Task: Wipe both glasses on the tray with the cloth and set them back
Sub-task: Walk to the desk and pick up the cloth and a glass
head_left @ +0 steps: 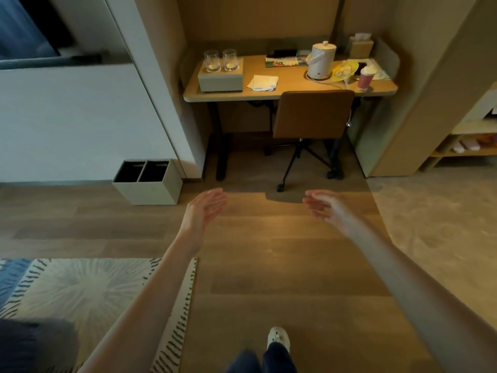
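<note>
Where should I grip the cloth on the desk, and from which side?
Probably the near right corner of the cloth, from above at the desk's front edge. It lies flat and folded between the tray and the kettle, so a pinch of the loose layers suits it better than a sideways grab. Both hands, left hand and right hand, are open and empty, well short of the desk.

I see two clear glasses, left glass (211, 60) and right glass (230, 59), both upright, side by side, nearly touching. They stand on the tray (220, 79), a pale grey-green box-like block, along its back edge toward its left half. The tray sits at the left end of the desk (290, 83), close to the front edge. The cloth (263, 82) is white, folded roughly square, lying flat on the desk just right of the tray, near the front edge.
</note>
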